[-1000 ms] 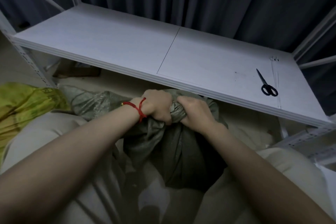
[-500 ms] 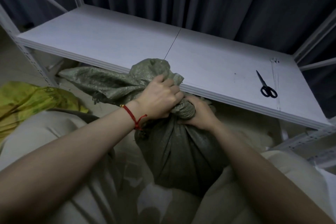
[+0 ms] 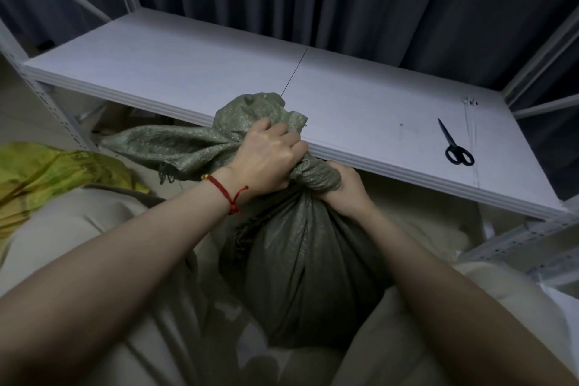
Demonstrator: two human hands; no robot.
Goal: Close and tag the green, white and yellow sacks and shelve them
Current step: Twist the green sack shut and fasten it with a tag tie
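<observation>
One scissors pair (image 3: 451, 142) lies on shelf (image 3: 188, 72) beyond sack (image 3: 300, 260).

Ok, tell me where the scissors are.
In the head view, the scissors lie on the white shelf, far right, near its front edge, right of the green sack.

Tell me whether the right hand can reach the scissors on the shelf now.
Probably yes, but not freely: the right hand grips the twisted neck of the green sack and would have to let go. The scissors lie on the shelf off to its right, nothing between.
</observation>
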